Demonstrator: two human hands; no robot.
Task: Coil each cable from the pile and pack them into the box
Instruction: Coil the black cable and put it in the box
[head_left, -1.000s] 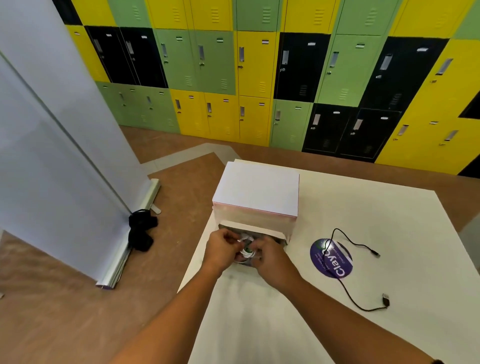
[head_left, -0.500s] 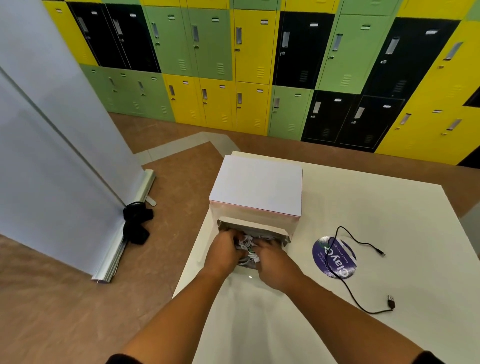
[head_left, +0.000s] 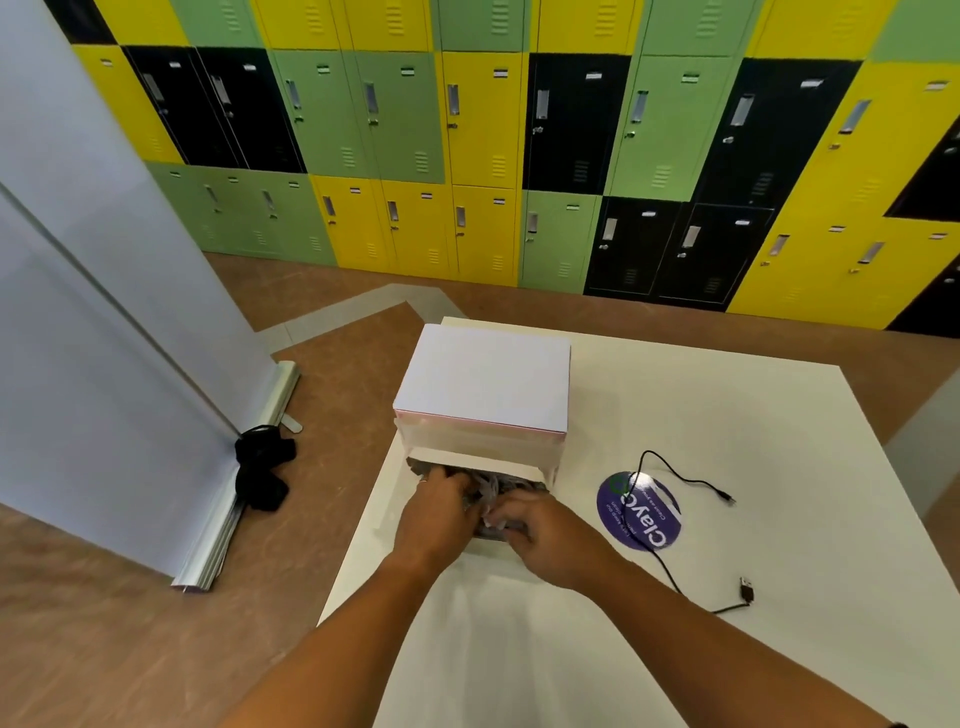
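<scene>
Packing is well along but not finished. Both hands are down in the open box (head_left: 524, 470) at the centre of the frame, its white lid (head_left: 483, 379) raised behind them. A tangle of pale coiled cables (head_left: 491, 491) already lies inside, between the two hands. The left hand (head_left: 436, 512) reaches in from the left with its fingers dipped below the rim. The right hand (head_left: 545, 535) comes in from the right with its fingers bent onto a white strand. Whether either hand is pinching a cable or only pressing the coils flat, I cannot tell, since the fingertips are buried among the cables. One black cable (head_left: 666, 574) is left to do, by my reading. It lies loose and uncoiled on the white table (head_left: 727, 415) at the right of the frame, trailing across a round purple sticker (head_left: 654, 525), with both plugs lying apart from each other. How many cables are in the box, and how neatly each is wound, cannot be made out. The box's near wall is covered by the hands.
</scene>
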